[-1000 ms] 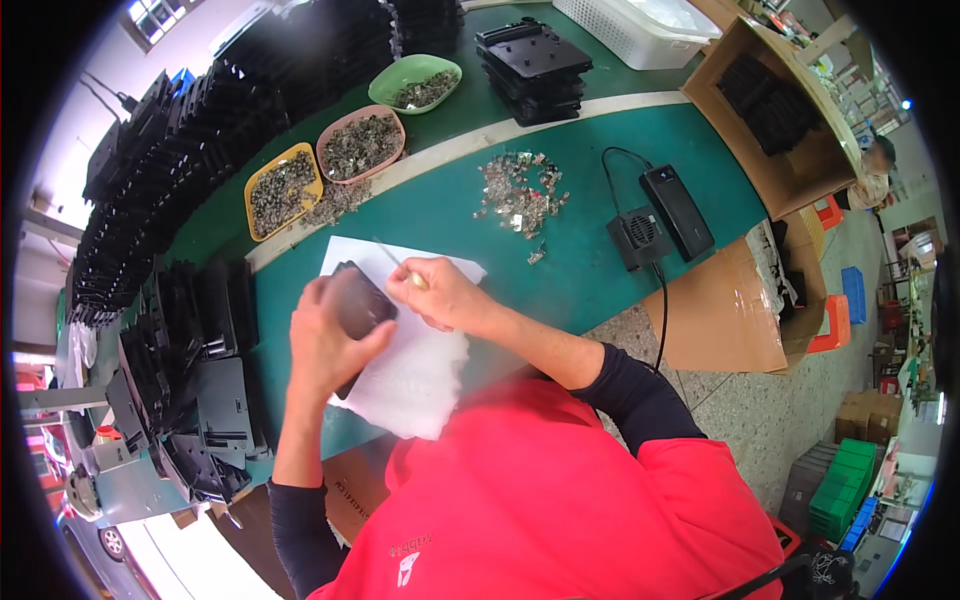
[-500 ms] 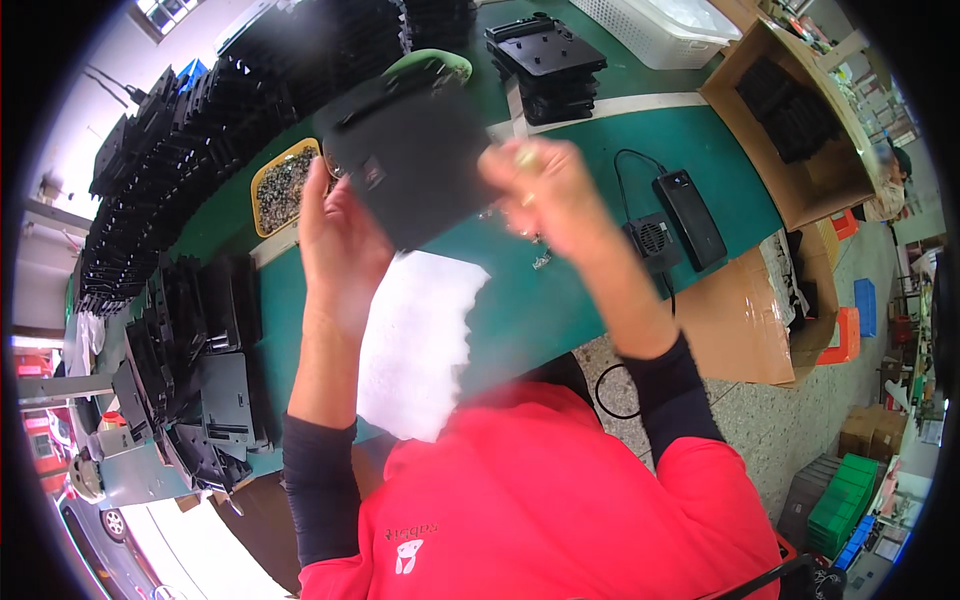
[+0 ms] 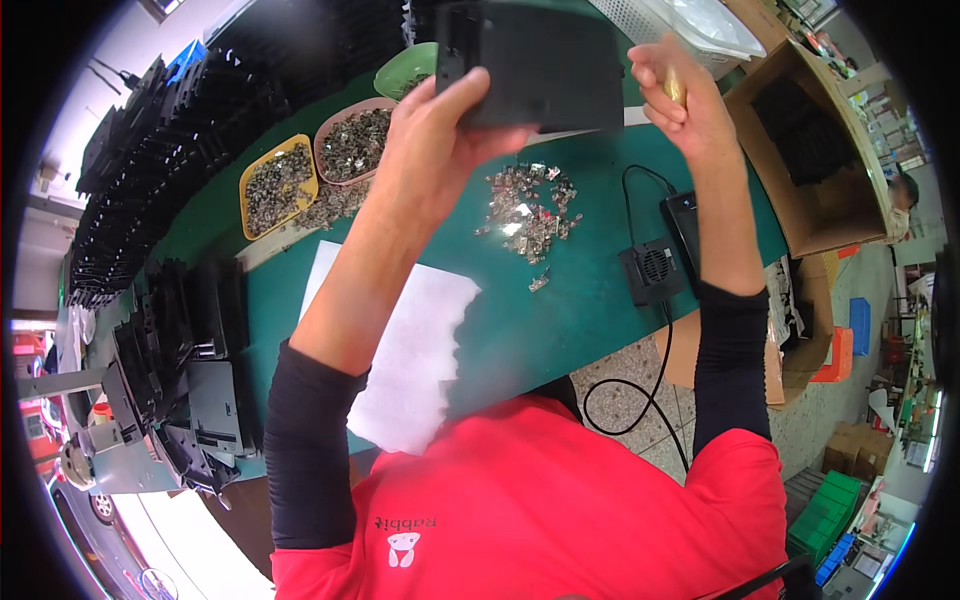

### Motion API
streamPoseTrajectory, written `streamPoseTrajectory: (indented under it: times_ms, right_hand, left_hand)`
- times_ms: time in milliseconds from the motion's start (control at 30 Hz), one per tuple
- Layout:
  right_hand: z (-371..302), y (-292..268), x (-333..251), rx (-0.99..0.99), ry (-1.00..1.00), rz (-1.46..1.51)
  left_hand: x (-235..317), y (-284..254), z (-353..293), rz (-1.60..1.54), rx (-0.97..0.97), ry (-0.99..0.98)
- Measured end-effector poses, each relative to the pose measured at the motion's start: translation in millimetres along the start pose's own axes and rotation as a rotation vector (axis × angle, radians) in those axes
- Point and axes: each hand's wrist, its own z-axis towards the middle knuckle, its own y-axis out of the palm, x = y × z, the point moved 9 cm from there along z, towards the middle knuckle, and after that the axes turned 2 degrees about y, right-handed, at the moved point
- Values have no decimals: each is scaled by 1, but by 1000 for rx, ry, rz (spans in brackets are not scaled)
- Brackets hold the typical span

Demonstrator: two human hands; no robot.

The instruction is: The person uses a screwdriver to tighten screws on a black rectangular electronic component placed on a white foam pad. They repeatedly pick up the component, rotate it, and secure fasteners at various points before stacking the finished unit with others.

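Observation:
My left hand (image 3: 440, 130) grips a flat black plastic panel (image 3: 545, 75) by its near left edge, thumb on top. The panel is at the far side of the table and hides where a stack of black parts stood. To its right, apart from it, is my right hand (image 3: 690, 105) with fingers curled; a small yellowish thing (image 3: 675, 88) shows at them, too unclear to name. Nearer me, small shiny metal clips (image 3: 530, 215) lie in a loose pile. A white sheet with a ragged edge (image 3: 420, 345) lies partly under my left forearm.
Yellow (image 3: 245, 205), pink (image 3: 322, 150) and green (image 3: 385, 75) containers of small metal parts stand at the far left. Stacked black panels (image 3: 150, 180) line the left. A black fan device (image 3: 650, 270) with cables and a cardboard box (image 3: 800, 215) are at the right.
The black panel has moved away from me and right, now held by my left hand alone. My right hand has moved right and off the panel. The clip pile has come into view.

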Motion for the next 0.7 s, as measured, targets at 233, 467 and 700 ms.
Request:
streamPoseTrajectory:
  times_ms: [233, 467, 700]
  right_hand:
    - [-3, 30, 45, 412, -178, 193]
    - [61, -71, 8, 367, 33, -132]
    - [109, -123, 32, 275, 185, -341]
  left_hand:
    - [-36, 44, 34, 58, 263, 213]
    - [-33, 33, 57, 618, 159, 310]
    - [-87, -14, 130, 245, 336, -76]
